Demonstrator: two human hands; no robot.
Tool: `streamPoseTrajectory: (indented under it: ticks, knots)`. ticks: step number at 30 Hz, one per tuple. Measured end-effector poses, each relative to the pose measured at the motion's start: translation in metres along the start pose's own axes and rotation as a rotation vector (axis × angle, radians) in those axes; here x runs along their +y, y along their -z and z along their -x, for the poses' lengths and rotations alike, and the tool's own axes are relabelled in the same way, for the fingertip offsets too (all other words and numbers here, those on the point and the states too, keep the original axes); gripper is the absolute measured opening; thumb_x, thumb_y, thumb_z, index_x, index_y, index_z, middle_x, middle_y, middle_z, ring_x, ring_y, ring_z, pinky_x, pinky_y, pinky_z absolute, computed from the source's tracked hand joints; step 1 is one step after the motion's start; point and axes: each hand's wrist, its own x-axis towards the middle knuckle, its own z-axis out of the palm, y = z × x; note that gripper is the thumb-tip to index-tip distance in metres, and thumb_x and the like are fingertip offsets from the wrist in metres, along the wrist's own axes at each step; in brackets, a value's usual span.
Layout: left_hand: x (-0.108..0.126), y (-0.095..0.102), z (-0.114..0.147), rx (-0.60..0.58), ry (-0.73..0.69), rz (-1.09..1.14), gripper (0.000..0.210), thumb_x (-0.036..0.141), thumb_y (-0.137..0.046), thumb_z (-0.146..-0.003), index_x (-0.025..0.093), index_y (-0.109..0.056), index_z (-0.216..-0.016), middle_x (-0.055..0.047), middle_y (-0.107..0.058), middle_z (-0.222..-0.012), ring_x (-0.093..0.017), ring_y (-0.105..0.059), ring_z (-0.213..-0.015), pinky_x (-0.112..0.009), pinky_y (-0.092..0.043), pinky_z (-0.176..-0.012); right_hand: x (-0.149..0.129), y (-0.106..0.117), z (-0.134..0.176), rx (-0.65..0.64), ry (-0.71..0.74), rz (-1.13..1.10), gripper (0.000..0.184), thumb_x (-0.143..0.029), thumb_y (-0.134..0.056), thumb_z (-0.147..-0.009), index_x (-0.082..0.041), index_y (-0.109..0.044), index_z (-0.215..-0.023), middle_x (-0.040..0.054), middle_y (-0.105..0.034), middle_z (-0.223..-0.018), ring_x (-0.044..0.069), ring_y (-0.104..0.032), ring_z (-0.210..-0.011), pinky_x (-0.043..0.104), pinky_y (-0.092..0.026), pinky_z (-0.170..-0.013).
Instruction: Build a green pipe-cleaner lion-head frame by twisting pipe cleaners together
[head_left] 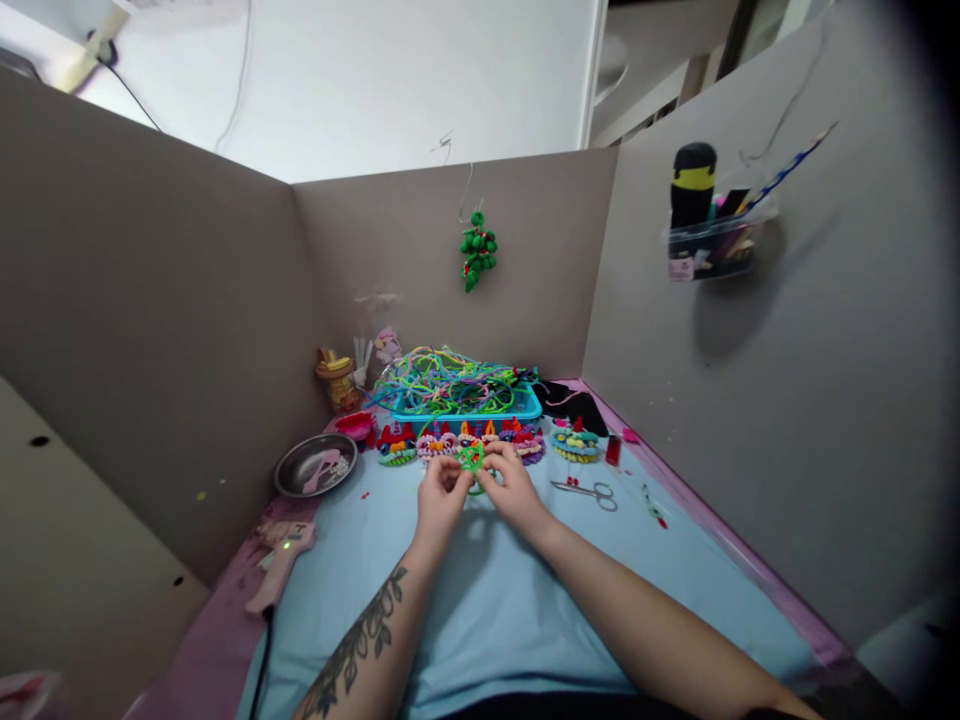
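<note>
Between both hands, above the blue cloth, is a bright green piece of bent, cord-like strands [471, 458] with open loops. My left hand [442, 490] pinches its left side, fingers curled and thumb pressed in. My right hand [514, 485] grips the right side in the same way. A green end hangs just below the fingertips. Right behind the hands stands a row of colourful knobbly figures; one is green and orange [396, 446], and another, teal and yellow [575, 442], sits to the right. The hands partly cover the middle figures.
A blue tray [465, 424] heaped with coloured strands stands at the back. On the left are a metal bowl [281, 472] and a pink glue gun [279, 570] with a cord. Scissors [604, 496] lie to the right. Grey panels [450, 320] enclose the table on three sides.
</note>
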Motion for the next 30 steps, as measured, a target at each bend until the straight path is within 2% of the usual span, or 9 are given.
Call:
streamPoseTrajectory:
  ticks: [9,12,19,24,30]
  knots:
    - [0.005,-0.002,0.002,0.020,-0.010,0.074,0.027,0.029,-0.065,-0.068,0.020,-0.043,-0.081,0.005,-0.053,-0.064,-0.009,-0.053,-0.058,-0.020,-0.038,-0.055,0.000,0.001,-0.001,-0.022,-0.041,-0.037,0.016,-0.026,-0.052,-0.075,-0.019,-0.058,-0.062,0.0059,-0.050,-0.095,0.021,-0.049,-0.098,0.034,-0.038,-0.088]
    - [0.005,0.000,-0.001,0.023,0.016,0.115,0.031,0.029,-0.066,-0.067,0.020,-0.040,-0.081,0.006,-0.053,-0.062,-0.009,-0.053,-0.057,-0.020,-0.038,-0.055,0.002,0.002,-0.002,-0.024,-0.036,-0.055,0.012,-0.025,-0.054,-0.074,-0.019,-0.059,-0.065,0.0061,-0.050,-0.095,0.021,-0.049,-0.100,0.033,-0.036,-0.089]
    - [0.000,-0.001,-0.002,-0.016,0.063,0.124,0.032,0.028,-0.067,-0.067,0.019,-0.043,-0.086,0.003,-0.060,-0.063,-0.012,-0.058,-0.060,-0.022,-0.041,-0.058,0.001,0.003,-0.003,-0.002,-0.026,-0.049,0.009,-0.022,-0.056,-0.072,-0.018,-0.057,-0.064,0.0057,-0.049,-0.094,0.021,-0.049,-0.101,0.033,-0.036,-0.089]
    - [0.007,0.001,0.000,0.008,0.086,0.094,0.034,0.023,-0.069,-0.065,0.019,-0.043,-0.087,0.001,-0.064,-0.066,-0.012,-0.060,-0.062,-0.022,-0.042,-0.061,-0.001,0.002,-0.002,0.006,-0.026,-0.053,0.008,-0.022,-0.060,-0.070,-0.018,-0.058,-0.062,0.0049,-0.049,-0.092,0.021,-0.050,-0.098,0.032,-0.037,-0.088]
    - [0.008,0.004,-0.002,0.022,0.073,0.081,0.035,0.023,-0.069,-0.065,0.020,-0.041,-0.086,0.002,-0.064,-0.063,-0.011,-0.058,-0.057,-0.021,-0.040,-0.057,0.001,0.013,-0.008,0.120,0.021,-0.051,0.009,-0.021,-0.053,-0.076,-0.019,-0.061,-0.079,0.0052,-0.055,-0.089,0.019,-0.053,-0.089,0.033,-0.042,-0.080]
